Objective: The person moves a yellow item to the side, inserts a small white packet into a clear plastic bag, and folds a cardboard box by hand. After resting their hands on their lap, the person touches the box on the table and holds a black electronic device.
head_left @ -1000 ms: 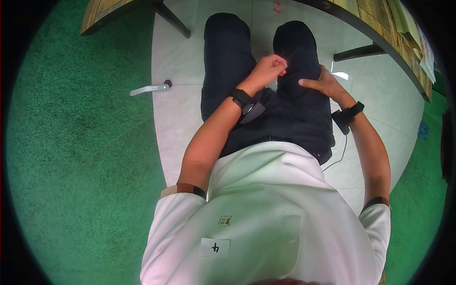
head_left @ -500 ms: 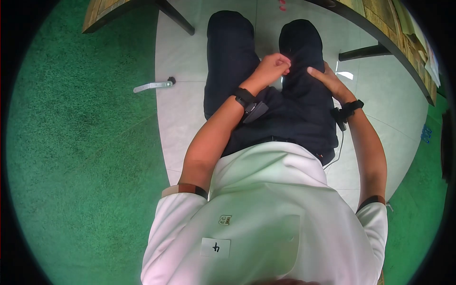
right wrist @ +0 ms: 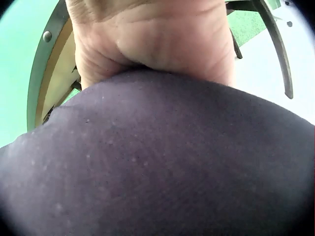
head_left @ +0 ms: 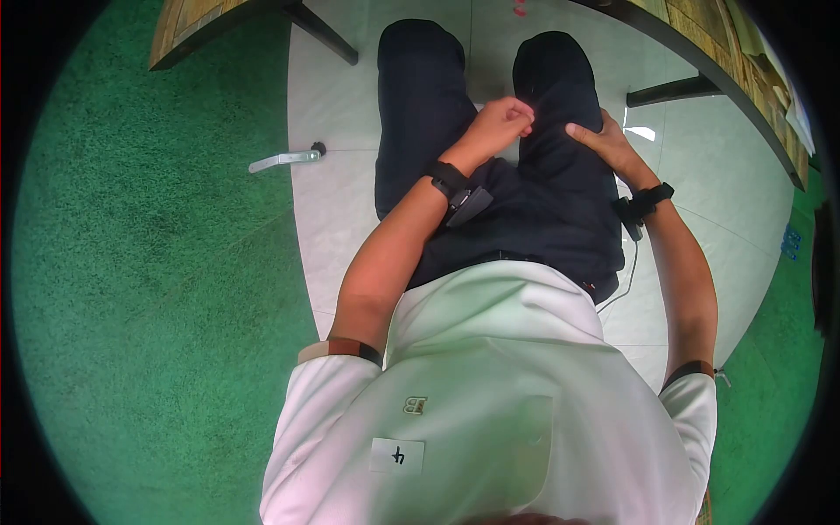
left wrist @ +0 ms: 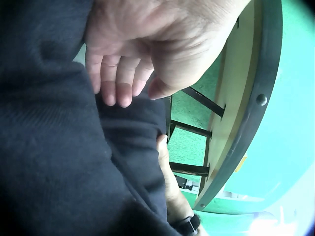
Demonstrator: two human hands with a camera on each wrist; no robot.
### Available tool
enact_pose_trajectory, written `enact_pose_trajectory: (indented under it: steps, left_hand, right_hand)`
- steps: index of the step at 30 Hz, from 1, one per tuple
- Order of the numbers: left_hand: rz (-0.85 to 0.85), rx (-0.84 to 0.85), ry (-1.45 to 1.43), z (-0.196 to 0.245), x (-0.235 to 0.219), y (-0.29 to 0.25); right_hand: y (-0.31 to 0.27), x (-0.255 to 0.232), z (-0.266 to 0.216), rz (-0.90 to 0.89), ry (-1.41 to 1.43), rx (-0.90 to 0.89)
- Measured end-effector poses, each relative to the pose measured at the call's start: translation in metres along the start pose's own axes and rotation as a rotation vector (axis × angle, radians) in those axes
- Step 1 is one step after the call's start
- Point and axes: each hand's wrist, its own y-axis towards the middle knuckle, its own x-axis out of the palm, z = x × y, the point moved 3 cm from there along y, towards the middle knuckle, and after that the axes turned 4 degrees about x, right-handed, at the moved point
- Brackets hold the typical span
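Observation:
In the head view the left hand (head_left: 500,121) hangs over the gap between the dark-trousered thighs, its fingers loosely curled and holding nothing. The left wrist view shows the same hand (left wrist: 142,49) palm-side, with bent, relaxed fingers. On the outer side of the right thigh (head_left: 560,166) rests the right hand (head_left: 612,150), its thumb on top; its other fingers are mostly hidden behind the leg. From the right wrist, the heel of that hand (right wrist: 152,44) is seen against the dark cloth (right wrist: 157,147).
Wooden table edges (head_left: 210,26) with dark metal legs (head_left: 322,33) stand beyond the knees, papers (head_left: 796,118) at the far right. Under the legs is pale tiled floor (head_left: 337,227), with green carpet (head_left: 157,262) beside it. A metal bracket-like piece (head_left: 284,160) lies at left.
The right hand has shifted slightly along the thigh toward the knee. The left hand keeps its loosely curled pose; the head view has shifted a little.

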Motion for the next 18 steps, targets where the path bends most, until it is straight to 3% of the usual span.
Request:
enact_pose_trajectory:
  steps: [18]
  left_hand:
    - [0.002,-0.017,-0.002,-0.001,0.000,-0.001]
  right_hand:
    - [0.009,-0.010,0.007,0.064,-0.301,0.016]
